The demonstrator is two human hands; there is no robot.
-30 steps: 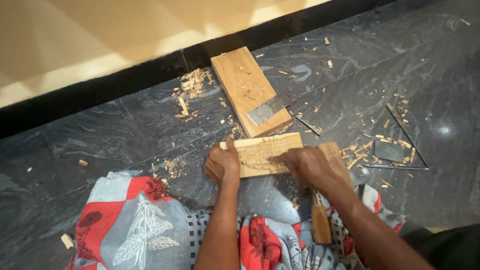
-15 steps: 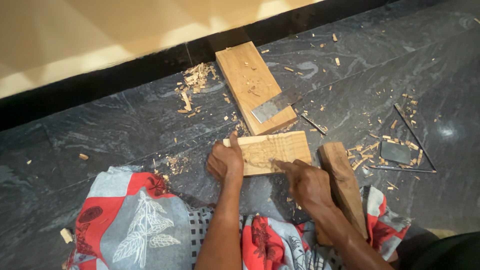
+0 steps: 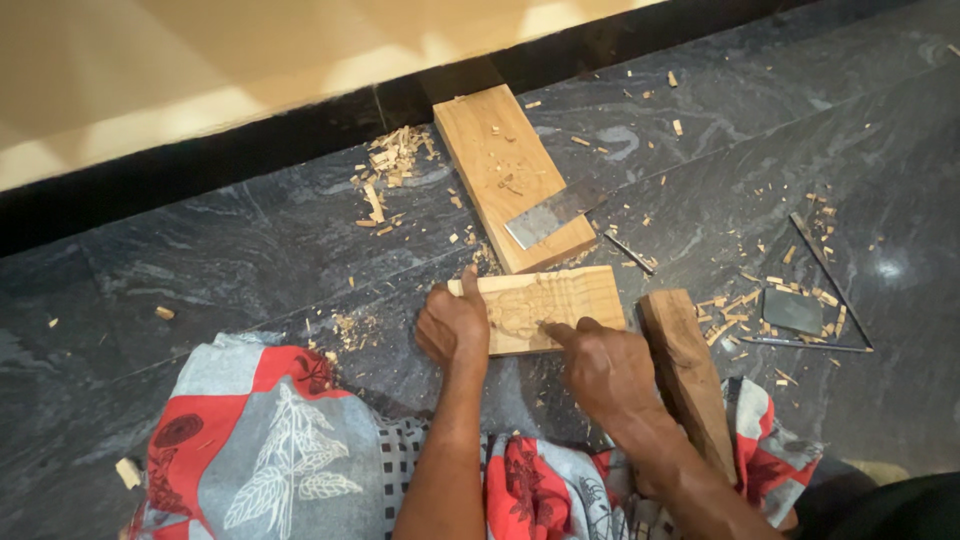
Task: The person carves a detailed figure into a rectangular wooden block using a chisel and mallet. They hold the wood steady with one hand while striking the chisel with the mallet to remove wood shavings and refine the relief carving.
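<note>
From the head camera we see the left hand [image 3: 455,325] curled over the left end of a small carved wooden panel [image 3: 545,305] that lies flat on the dark stone floor [image 3: 250,260] just in front of the knees, thumb up along its edge and fingers pressing it down. The right hand [image 3: 605,370] rests on the panel's lower right part with its forefinger stretched onto the carving and the other fingers loosely bent; we cannot tell if it holds anything. A dark wooden block [image 3: 690,375] lies just beside that hand, a longer plank [image 3: 510,175] with a flat metal blade [image 3: 555,212] on it sits just beyond the panel, and wood chips [image 3: 395,165] are scattered around.
</note>
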